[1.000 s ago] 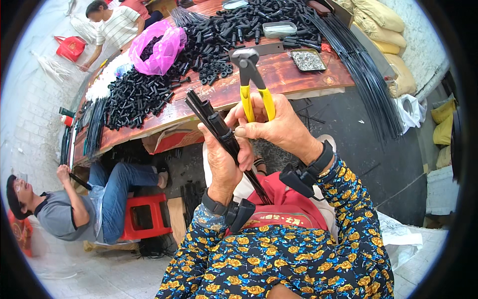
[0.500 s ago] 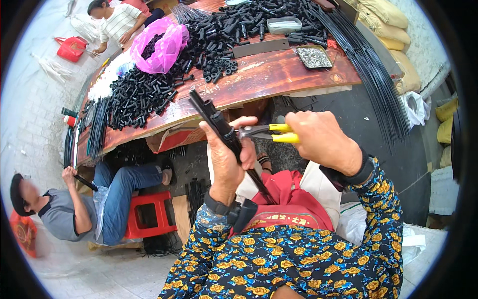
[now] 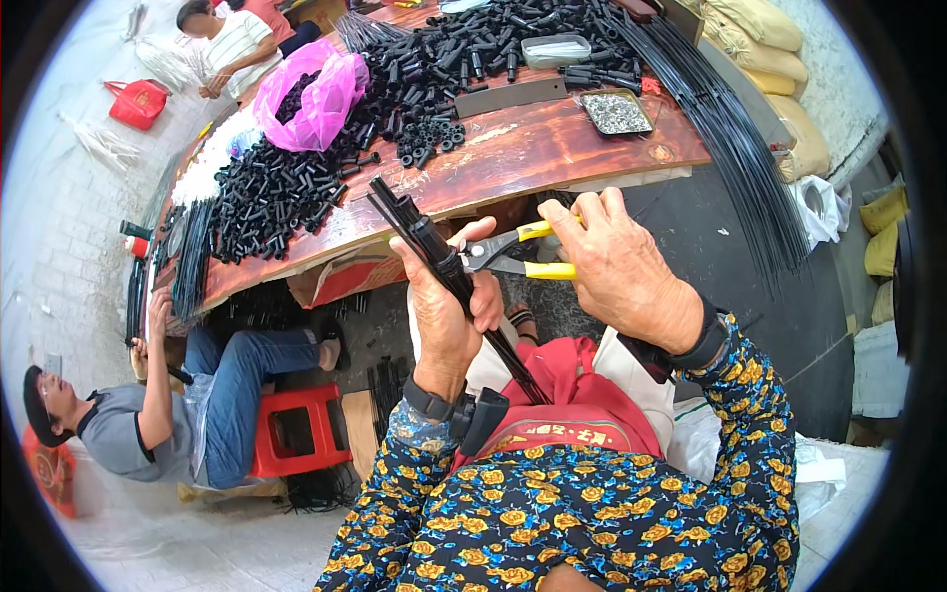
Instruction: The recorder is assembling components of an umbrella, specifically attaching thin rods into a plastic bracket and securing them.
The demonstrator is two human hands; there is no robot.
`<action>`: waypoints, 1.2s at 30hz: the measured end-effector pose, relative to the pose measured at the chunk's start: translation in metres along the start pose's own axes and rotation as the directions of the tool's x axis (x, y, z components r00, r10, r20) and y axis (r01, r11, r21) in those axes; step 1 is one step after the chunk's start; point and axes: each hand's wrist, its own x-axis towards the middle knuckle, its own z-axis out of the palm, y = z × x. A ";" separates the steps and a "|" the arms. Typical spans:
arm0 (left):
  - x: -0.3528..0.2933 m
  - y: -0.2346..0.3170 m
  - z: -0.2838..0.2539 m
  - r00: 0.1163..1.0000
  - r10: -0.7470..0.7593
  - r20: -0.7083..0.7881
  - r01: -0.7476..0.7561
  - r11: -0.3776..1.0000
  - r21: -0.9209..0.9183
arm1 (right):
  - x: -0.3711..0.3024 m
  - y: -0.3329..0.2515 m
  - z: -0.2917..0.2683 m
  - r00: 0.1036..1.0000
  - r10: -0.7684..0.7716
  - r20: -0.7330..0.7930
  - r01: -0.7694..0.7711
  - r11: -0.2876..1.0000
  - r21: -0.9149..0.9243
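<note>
My left hand (image 3: 447, 311) is wrapped round a bundle of thin black rods (image 3: 509, 357) with a black tubular fitting (image 3: 427, 240) near the upper end. The rods slant from over my lap up toward the table edge. In my right hand (image 3: 623, 266) are pliers with yellow handles (image 3: 548, 269), the handles spread apart. The pliers' metal head (image 3: 477, 256) is at the side of the black fitting, close to my left thumb and fingers. Whether the jaws grip anything is too small to tell.
On the reddish wooden table (image 3: 552, 148) lie heaps of black fittings (image 3: 266, 202), a pink plastic bag (image 3: 314, 99), a tray of small metal pieces (image 3: 617, 112) and long black rods (image 3: 720, 128). A co-worker (image 3: 138, 424) sits by a red stool (image 3: 301, 429) at left; another person (image 3: 232, 49) sits beyond the table.
The pliers' handles have spread apart and my right fingers have loosened. My left hand keeps its hold on the rods. The co-worker at left has raised one hand toward the table.
</note>
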 end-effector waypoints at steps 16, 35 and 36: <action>0.000 0.000 -0.003 1.000 0.007 -0.012 -0.007 0.999 0.053 | 0.002 -0.004 0.009 0.999 -0.024 -0.020 0.022 0.995 -0.095; -0.002 -0.002 -0.009 0.989 0.038 0.144 -0.043 0.999 0.031 | -0.006 0.008 -0.027 0.986 -0.035 0.163 0.053 0.993 -0.110; -0.002 -0.003 -0.008 0.989 0.030 0.143 -0.035 0.999 0.032 | -0.004 0.008 -0.029 0.986 -0.032 0.166 0.050 0.993 -0.106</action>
